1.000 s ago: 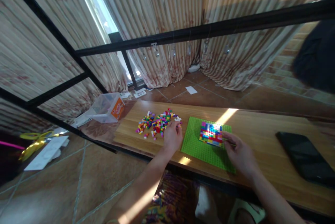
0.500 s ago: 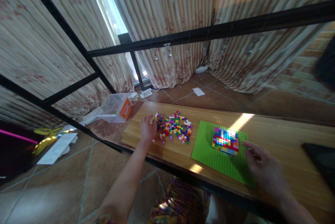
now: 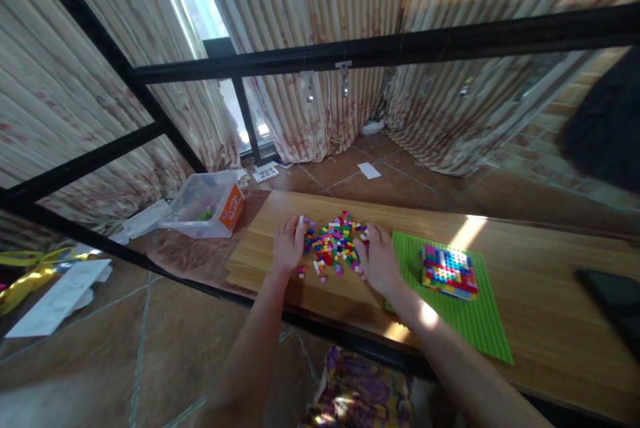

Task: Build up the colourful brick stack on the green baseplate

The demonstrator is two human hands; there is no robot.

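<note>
- Two forearms reached forward over the table edge.
- Left hand [image 3: 289, 246] and right hand [image 3: 381, 260] lay palm-down, fingers loosely spread, gripping nothing, flanking the pile of small bricks [image 3: 334, 244].
- One green baseplate [image 3: 475, 321] lay right of the right fingers, bearing one brick mosaic [image 3: 449, 271].

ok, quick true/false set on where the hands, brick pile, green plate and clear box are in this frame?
1. Both hands flank the brick pile. True: left hand at its left edge, right hand at its right.
2. The right hand rests on the built block. False: it is apart from it, by the pile.
3. The built block sits on the green plate. True.
4. The clear box stands on the green plate. False: it sits left of the pile, off the plate.
</note>
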